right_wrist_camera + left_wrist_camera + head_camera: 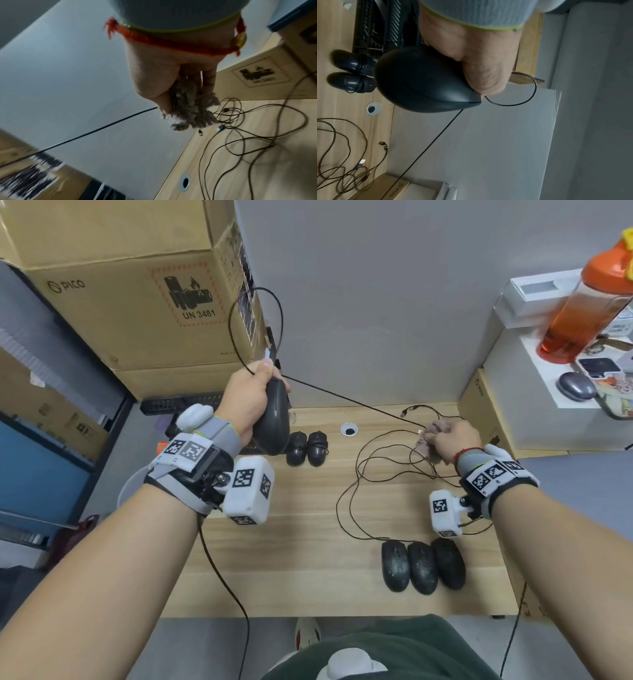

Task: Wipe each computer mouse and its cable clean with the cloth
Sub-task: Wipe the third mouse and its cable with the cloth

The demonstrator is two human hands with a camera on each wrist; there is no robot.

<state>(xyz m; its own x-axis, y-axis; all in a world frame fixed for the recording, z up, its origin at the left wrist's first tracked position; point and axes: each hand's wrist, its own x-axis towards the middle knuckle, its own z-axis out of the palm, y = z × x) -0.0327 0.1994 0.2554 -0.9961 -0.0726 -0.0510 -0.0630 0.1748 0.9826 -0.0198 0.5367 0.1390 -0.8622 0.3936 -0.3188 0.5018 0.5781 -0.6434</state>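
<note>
While the left hand (251, 398) grips a black wired mouse (272, 419) raised at ten o'clock, the right hand (452, 440) pinches the cloth (428, 440) round its taut cable (342, 398). Two bundled mice (306, 448) look finished (judging by wrapped cords); three speckled mice (423, 565) at five o'clock remain.

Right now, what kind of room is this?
Probably an office desk or storeroom corner: a wooden desk with a cable hole, stacked cardboard shipping boxes, and many black wired mice.
</note>
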